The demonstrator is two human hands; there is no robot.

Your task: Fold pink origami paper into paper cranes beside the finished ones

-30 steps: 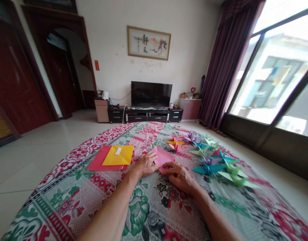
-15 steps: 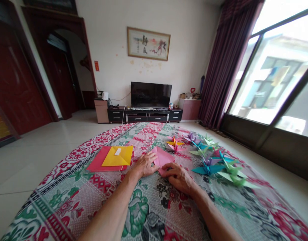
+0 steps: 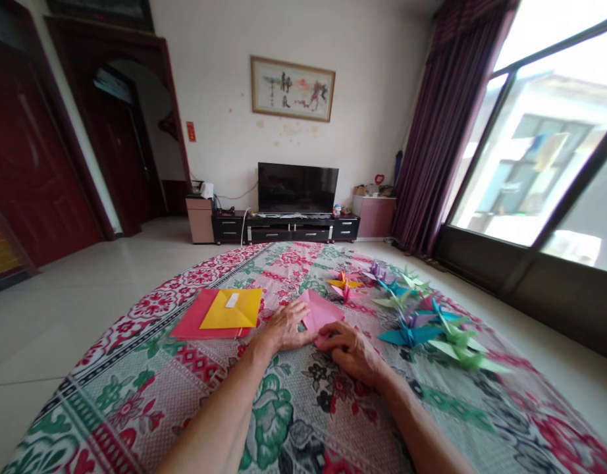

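A pink sheet of origami paper (image 3: 323,309), partly folded, lies flat on the table in front of me. My left hand (image 3: 288,327) presses on its left side, fingertips on the paper and thumb reaching along the near edge. At the near corner, the bent fingers of my right hand (image 3: 347,347) pinch the paper; that corner is mostly hidden under them. To the left, a yellow stack of square paper (image 3: 241,309) with a small white label rests on red paper (image 3: 185,322).
Several folded paper cranes stand on the right: a yellow crane (image 3: 343,282), a blue crane (image 3: 415,334) and a green crane (image 3: 464,352) among them. A patterned tablecloth (image 3: 268,408) covers the round table. Beyond it stand a television (image 3: 297,189) and a low cabinet (image 3: 274,232).
My left thumb has slid slightly right along the near edge of the origami paper, towards my right hand. The paper and both hands otherwise stay nearly in place.
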